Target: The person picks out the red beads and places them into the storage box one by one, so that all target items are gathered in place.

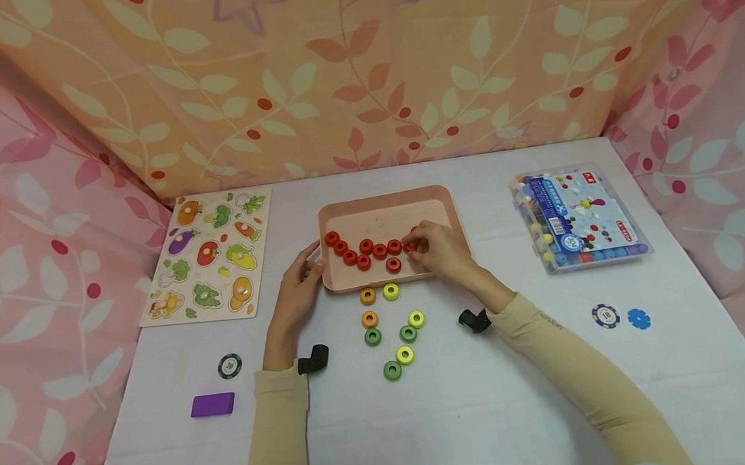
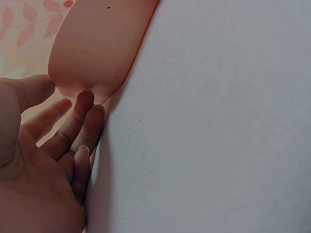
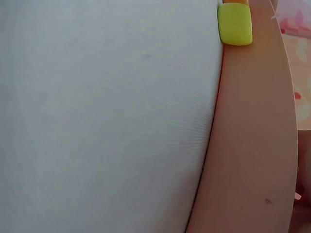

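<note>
A shallow pink tray (image 1: 380,211) holds several red rings (image 1: 379,251), lined up in a zigzag across its front half. My right hand (image 1: 440,252) reaches over the tray's front right corner and pinches a red ring (image 1: 410,247) at the right end of the line, its fingers partly hiding that ring. At the tray's left side rests my left hand (image 1: 299,287); in the left wrist view its fingertips (image 2: 85,97) touch the outer wall with the fingers loosely bent. The right wrist view shows mostly the tray's wall (image 3: 257,136), with the right hand barely visible at the edge.
Before the tray lie orange rings (image 1: 369,319), yellow rings (image 1: 405,355) and green rings (image 1: 392,370). A vegetable puzzle board (image 1: 262,260) lies left, near a chip (image 1: 230,366) and purple block (image 1: 213,405). Right are a bead box (image 1: 583,216), another chip (image 1: 605,316) and a blue flower-shaped piece (image 1: 639,318).
</note>
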Tool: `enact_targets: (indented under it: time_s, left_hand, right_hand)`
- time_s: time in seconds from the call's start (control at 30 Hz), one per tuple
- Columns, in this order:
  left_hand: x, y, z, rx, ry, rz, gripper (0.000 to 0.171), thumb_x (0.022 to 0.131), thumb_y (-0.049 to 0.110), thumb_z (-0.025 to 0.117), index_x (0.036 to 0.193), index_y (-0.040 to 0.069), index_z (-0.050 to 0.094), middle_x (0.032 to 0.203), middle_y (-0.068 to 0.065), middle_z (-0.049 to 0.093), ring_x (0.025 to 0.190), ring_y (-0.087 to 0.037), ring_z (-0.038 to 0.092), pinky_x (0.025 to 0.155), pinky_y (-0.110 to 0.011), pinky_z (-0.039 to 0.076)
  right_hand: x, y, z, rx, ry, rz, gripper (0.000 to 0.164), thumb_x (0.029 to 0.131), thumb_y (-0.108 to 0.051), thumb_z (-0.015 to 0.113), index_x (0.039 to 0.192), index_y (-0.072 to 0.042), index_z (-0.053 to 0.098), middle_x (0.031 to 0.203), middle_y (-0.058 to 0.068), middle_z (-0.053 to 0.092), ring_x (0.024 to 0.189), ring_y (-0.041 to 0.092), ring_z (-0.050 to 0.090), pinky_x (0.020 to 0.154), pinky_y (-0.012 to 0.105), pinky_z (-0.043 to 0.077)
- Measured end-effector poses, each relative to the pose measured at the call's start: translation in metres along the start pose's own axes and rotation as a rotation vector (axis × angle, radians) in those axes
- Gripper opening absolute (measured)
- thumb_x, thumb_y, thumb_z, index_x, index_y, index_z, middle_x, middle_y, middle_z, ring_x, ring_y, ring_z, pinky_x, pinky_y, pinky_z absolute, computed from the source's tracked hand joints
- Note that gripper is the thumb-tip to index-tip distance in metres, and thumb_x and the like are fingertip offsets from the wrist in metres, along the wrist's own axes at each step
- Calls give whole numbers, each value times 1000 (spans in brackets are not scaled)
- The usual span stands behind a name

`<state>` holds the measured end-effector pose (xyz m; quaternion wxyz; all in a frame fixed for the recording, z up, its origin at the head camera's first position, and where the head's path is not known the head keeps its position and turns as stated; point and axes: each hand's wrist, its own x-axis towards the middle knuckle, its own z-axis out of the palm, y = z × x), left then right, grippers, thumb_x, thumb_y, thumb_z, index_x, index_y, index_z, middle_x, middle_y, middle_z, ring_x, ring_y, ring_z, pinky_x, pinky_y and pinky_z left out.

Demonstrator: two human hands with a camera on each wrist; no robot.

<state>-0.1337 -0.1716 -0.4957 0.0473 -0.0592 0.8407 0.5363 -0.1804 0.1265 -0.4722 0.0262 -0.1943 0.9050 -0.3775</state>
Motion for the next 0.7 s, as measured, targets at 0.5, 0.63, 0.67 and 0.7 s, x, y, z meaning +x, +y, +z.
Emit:
enact_targets:
  time_s: [0.5, 0.63, 0.67, 0.7]
  left_hand:
    - [6, 7, -14, 75, -91, -41, 53, 103, 34, 55, 154, 30, 39, 112, -14, 64, 100, -26, 53, 91, -37, 38]
    - [8, 10, -17, 110, -82, -35, 54, 102, 35, 57, 153, 25, 41, 115, -15, 66, 102, -28, 58, 94, -40, 42]
    - [8, 11, -17, 123, -78, -27, 54, 102, 34, 58, 153, 24, 42, 117, -16, 66, 103, -28, 59, 95, -42, 43]
    - [8, 12, -18, 135, -68, -16, 54, 102, 34, 58, 152, 23, 43, 119, -16, 66, 105, -29, 60, 97, -43, 43]
  right_hand:
    - [-1, 6, 3, 156, -2, -87, 36, 86, -1, 76, 121, -6, 70, 118, 9, 69, 101, 27, 62, 85, 43, 52]
    - [0, 5, 3, 155, 3, -117, 37, 85, -3, 77, 121, -5, 71, 118, 9, 70, 101, 27, 61, 85, 42, 52]
    - [0, 6, 3, 151, 10, -126, 37, 86, -4, 77, 122, -5, 70, 117, 9, 70, 99, 27, 60, 84, 42, 51]
    - [1, 7, 2, 153, 21, -135, 36, 86, -3, 76, 122, -5, 70, 115, 10, 70, 98, 28, 59, 83, 42, 51]
